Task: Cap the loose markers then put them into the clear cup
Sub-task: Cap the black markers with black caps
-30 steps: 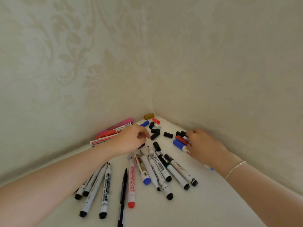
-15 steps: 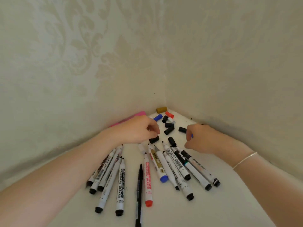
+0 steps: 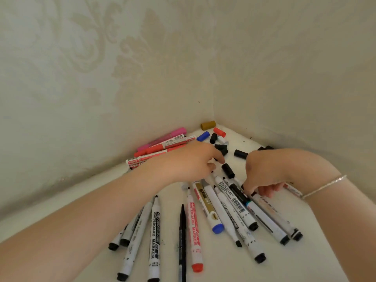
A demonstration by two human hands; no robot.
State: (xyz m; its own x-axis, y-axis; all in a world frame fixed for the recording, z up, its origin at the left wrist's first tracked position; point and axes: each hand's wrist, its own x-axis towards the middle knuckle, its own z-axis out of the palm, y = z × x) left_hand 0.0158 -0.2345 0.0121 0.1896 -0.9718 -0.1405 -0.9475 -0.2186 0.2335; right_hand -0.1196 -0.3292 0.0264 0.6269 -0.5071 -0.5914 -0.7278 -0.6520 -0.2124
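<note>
Several uncapped whiteboard markers (image 3: 234,208) lie fanned on the white table top (image 3: 295,267), among them a red-lettered one (image 3: 194,231) and a thin black pen (image 3: 182,241). Loose caps sit in the corner: gold (image 3: 208,125), blue (image 3: 203,136), red (image 3: 219,132) and black ones (image 3: 240,154). My left hand (image 3: 189,161) hovers over the marker tips, thumb and forefinger pinching something small and dark, seemingly a black cap. Another black cap (image 3: 227,170) lies just beside it. My right hand (image 3: 268,171) curls down onto a white marker (image 3: 293,189). No clear cup is in view.
Two patterned walls meet in a corner right behind the caps. Pink and red markers (image 3: 162,143) lie along the left wall. More markers (image 3: 142,237) rest under my left forearm.
My right hand has moved from the caps by the wall down onto the markers. My left hand stayed near the black caps. The camera has tilted slightly.
</note>
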